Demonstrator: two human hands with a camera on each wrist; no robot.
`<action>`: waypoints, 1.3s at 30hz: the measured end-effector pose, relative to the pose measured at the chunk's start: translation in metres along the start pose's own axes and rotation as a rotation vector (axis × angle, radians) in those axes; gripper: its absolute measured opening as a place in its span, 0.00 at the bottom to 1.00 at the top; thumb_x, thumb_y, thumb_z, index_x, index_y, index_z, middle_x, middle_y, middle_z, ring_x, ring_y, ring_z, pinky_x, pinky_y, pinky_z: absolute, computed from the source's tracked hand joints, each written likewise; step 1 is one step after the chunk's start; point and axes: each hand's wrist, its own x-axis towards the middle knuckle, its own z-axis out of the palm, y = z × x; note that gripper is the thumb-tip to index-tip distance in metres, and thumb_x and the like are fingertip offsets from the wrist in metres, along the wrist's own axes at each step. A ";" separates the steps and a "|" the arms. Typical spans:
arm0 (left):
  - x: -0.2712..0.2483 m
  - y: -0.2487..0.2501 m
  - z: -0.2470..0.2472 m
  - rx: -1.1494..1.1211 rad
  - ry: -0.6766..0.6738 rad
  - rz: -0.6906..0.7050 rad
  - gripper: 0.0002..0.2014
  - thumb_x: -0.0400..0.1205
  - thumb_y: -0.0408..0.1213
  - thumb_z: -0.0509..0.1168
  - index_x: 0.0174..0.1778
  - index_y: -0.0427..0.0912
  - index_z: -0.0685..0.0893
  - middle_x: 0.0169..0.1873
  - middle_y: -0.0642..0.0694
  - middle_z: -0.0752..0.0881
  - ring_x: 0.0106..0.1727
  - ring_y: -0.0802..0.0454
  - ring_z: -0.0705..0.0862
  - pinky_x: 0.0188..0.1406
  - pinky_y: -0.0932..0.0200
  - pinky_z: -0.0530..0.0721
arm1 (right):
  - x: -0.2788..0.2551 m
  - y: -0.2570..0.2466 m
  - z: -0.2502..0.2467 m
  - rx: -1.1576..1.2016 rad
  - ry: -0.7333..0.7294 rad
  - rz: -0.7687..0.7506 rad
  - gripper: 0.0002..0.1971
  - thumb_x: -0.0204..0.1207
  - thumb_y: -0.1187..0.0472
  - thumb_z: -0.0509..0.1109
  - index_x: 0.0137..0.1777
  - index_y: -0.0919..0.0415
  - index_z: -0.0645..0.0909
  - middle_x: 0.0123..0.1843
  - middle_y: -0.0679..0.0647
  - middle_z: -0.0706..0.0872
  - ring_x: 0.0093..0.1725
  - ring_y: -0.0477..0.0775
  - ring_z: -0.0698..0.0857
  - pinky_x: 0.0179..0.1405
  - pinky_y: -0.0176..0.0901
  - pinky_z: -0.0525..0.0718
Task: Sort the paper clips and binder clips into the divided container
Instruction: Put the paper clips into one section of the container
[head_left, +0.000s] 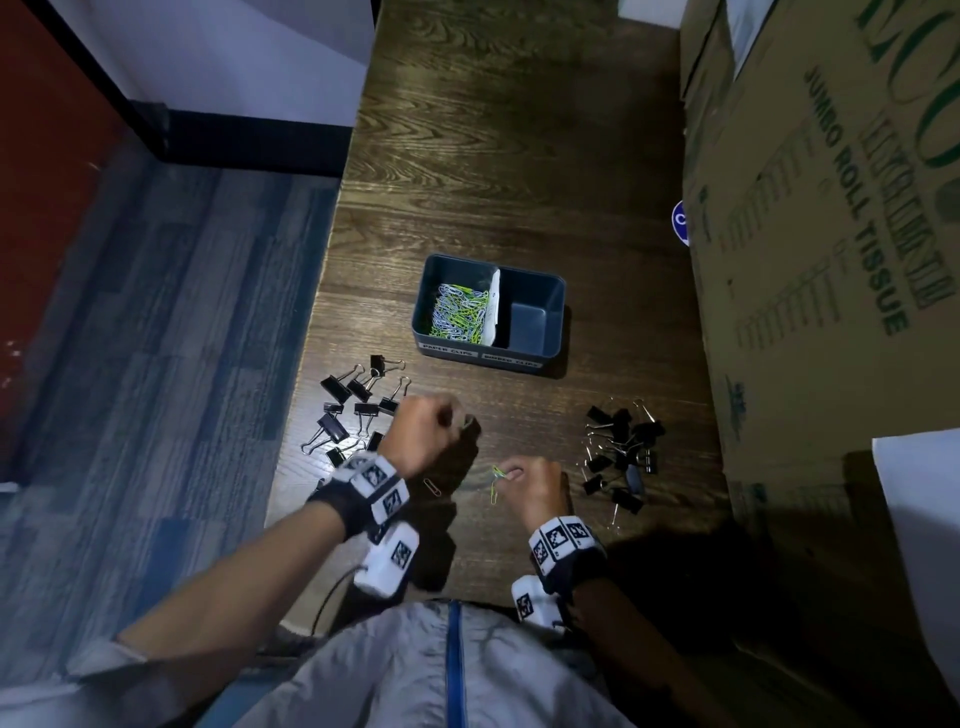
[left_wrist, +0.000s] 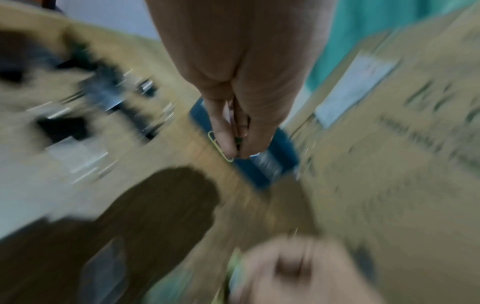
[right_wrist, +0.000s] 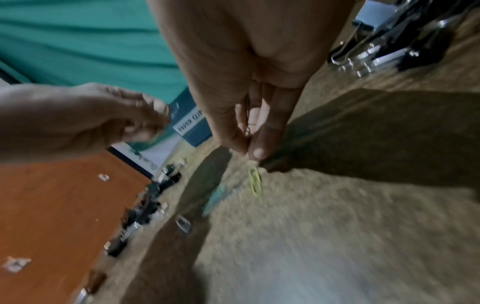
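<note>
The right hand (head_left: 537, 488) has thumb and fingers pressed together around a few paper clips; one green paper clip (head_left: 497, 483) sticks out from its fingertips (right_wrist: 259, 151) and hangs down toward the table (head_left: 519, 156), its lower end close to or on the wood, which of the two cannot be told. The left hand (head_left: 423, 434) is curled up and raised a little above the wood, and the left wrist view shows its fingers pinching a yellow-green clip (left_wrist: 219, 147) with something dark behind it that blur hides. A single pale paper clip (head_left: 431, 487) lies flat on the wood between the two wrists, close to the near edge. By the left edge of the table, just beside the left hand, black binder clips (head_left: 353, 405) lie scattered; a second heap of binder clips (head_left: 621, 454) sits to the right of the right hand, toward the cardboard boxes (head_left: 831, 234) that stand along the right side. Farther from the person, near the middle of the table, stands the divided container (head_left: 553, 291): its left compartment holds a pile of green and white paper clips (head_left: 460, 312), a white divider (head_left: 493, 306) leans between the halves, and the right compartment shows only its bare blue floor. Two white labels run along the container's near wall.
</note>
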 end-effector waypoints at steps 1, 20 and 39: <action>0.012 0.010 -0.012 -0.024 0.049 0.032 0.06 0.76 0.25 0.72 0.38 0.41 0.87 0.36 0.48 0.90 0.38 0.53 0.89 0.40 0.63 0.88 | 0.001 -0.002 -0.003 0.016 -0.001 0.008 0.07 0.73 0.65 0.76 0.44 0.53 0.92 0.40 0.50 0.92 0.38 0.46 0.86 0.31 0.34 0.78; 0.020 0.012 -0.042 0.046 0.207 0.028 0.09 0.77 0.25 0.70 0.50 0.40 0.89 0.45 0.44 0.90 0.42 0.52 0.86 0.48 0.62 0.83 | 0.081 -0.157 -0.099 0.246 0.300 -0.387 0.16 0.70 0.62 0.82 0.59 0.60 0.90 0.53 0.55 0.93 0.50 0.51 0.90 0.58 0.46 0.88; -0.088 -0.055 0.029 0.529 -0.223 0.340 0.07 0.78 0.44 0.64 0.43 0.49 0.87 0.43 0.51 0.84 0.44 0.50 0.82 0.28 0.58 0.82 | -0.012 0.033 0.024 -0.278 0.054 -0.252 0.19 0.69 0.59 0.80 0.59 0.48 0.83 0.58 0.50 0.85 0.54 0.56 0.87 0.48 0.51 0.87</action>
